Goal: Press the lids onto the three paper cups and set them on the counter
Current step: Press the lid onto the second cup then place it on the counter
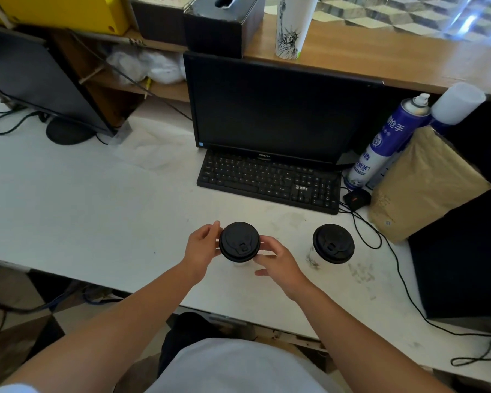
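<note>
A white desk fills most of the view, seen from above by a seated person. Behind it runs a raised wooden counter, where one tall white paper cup printed with a statue drawing stands without any lid visible. A dark monitor sits at the desk's back edge with a black keyboard in front of it. To the right lean a blue and white spray can and a brown paper bag.

Near the front edge, two paper cups stand apart, each topped by a black lid. The left hand and right hand flank the nearer lidded cup, which sits on the desk. Fingers of both hands curl loosely, their tips touching the lid's rim on opposite sides. The other lidded cup stands untouched to the right.
</note>
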{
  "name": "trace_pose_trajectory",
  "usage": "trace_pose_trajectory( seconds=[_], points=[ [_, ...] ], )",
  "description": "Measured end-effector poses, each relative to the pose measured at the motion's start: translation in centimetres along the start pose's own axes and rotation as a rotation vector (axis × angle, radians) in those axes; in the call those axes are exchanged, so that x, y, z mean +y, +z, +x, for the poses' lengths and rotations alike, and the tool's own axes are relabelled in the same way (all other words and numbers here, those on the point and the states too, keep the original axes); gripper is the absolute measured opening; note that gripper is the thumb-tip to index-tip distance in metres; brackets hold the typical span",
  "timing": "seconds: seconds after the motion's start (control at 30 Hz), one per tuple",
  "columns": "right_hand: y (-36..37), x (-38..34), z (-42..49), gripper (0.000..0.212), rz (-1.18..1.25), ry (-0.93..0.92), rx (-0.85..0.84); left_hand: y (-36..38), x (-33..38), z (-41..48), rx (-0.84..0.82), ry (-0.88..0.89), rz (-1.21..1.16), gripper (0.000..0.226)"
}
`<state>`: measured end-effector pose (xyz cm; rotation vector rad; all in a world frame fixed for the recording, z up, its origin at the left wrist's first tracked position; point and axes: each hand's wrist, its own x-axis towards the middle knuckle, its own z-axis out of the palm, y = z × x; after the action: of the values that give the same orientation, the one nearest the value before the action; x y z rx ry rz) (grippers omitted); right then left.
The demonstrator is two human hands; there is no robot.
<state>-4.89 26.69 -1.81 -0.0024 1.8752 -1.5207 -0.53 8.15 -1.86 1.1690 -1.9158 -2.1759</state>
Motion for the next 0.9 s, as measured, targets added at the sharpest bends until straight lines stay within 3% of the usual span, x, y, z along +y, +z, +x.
trace_pose_trajectory(
  seconds=[0.3, 0.5, 0.63, 0.7, 0.8, 0.9],
  points=[
    [0.7, 0.0, 1.1, 0.082, -0.394, -0.168, -0.102, -0.4, 0.4, -1.2, -0.145, -0.109, -0.025, 0.041],
    [0.7, -0.5, 1.1, 0.087, -0.403, -0.180, -0.142, -0.4, 1.0, -1.5, -0.240, -0.215, -0.078, 0.045],
    [0.1, -1.3, 1.1, 0.082, -0.403, -0.173, -0.106, -1.0, -0.1, -0.8, -0.167, -0.178, -0.074, 0.050],
    [-0.4, -1.8, 1.3, 0.081, -0.418, -0.188, -0.090, -2.0, -1.6, -0.1, -0.047, -0.059, 0.167, 0.046],
    [-1.4, -2.8, 1.3, 0.081, -0.469, -0.209, -0.076, -4.4, -4.6, 1.1, -0.005, 0.221, 0.800, 0.053],
    [-2.3, -4.2, 1.3, 0.081, -0.531, -0.241, -0.071, -6.0, -7.1, 1.9, -0.067, 0.138, 1.264, 0.077]
  ],
)
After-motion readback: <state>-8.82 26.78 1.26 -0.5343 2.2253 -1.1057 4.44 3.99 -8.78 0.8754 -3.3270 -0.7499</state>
